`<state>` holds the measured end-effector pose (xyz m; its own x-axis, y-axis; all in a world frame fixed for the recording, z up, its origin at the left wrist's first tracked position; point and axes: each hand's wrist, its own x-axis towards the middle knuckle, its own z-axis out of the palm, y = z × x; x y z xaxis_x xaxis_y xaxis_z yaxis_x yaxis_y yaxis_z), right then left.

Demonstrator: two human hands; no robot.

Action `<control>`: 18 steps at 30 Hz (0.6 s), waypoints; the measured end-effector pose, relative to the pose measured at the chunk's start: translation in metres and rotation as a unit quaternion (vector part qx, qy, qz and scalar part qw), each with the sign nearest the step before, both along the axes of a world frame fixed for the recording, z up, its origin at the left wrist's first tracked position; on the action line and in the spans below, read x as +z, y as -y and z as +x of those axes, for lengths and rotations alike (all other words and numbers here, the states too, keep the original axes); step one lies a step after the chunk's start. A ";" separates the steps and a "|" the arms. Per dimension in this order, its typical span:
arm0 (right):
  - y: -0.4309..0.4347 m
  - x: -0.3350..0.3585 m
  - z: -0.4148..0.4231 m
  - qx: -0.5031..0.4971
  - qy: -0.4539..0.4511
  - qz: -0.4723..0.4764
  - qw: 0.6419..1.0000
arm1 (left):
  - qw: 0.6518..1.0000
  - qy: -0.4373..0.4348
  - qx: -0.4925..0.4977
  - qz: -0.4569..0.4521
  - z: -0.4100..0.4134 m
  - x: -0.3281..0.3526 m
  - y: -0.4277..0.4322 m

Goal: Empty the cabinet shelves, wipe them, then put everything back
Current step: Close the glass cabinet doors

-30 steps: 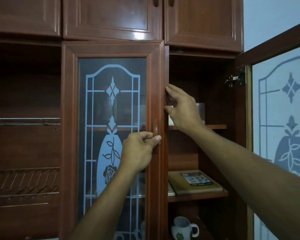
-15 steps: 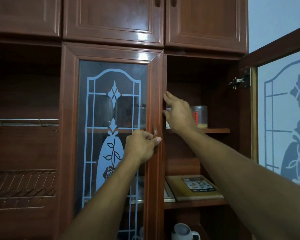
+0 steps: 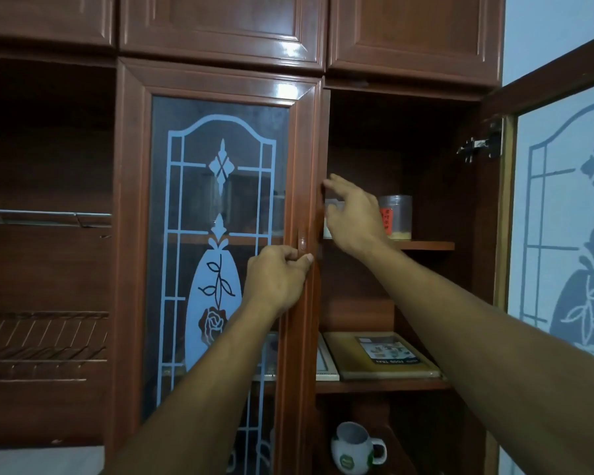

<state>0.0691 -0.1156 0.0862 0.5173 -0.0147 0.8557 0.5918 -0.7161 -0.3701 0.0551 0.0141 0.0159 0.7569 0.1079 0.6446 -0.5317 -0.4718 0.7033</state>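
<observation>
Left hand (image 3: 276,281) closed around handle (image 3: 302,243) of shut glass door (image 3: 220,234). Right hand (image 3: 352,217) spread loose, holding nothing, at left edge of upper shelf (image 3: 429,245), just beside plastic jar (image 3: 396,217). Right door (image 3: 563,217) swung wide; tray box (image 3: 381,356) on middle shelf, mug (image 3: 355,449) below.

Home kitchen: cabinet (image 3: 220,36), mug (image 3: 355,449).

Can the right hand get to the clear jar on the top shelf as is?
Probably yes. The right door is swung wide open, the right hand is already inside at shelf height, and the jar stands just beside it with nothing between them.
</observation>
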 end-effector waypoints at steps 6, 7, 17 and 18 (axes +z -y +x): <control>0.015 -0.023 -0.027 0.068 -0.003 0.124 0.990 | 0.995 0.044 0.061 -0.061 -0.011 -0.018 0.009; 0.019 -0.028 -0.035 0.077 -0.006 0.133 0.988 | 0.992 0.061 0.081 -0.073 -0.013 -0.024 0.011; 0.089 -0.157 -0.099 0.099 -0.216 0.218 0.947 | 0.979 0.013 0.018 -0.201 -0.061 -0.148 0.052; 0.098 -0.177 -0.101 0.096 -0.251 0.229 0.936 | 0.980 -0.024 0.006 -0.195 -0.062 -0.168 0.057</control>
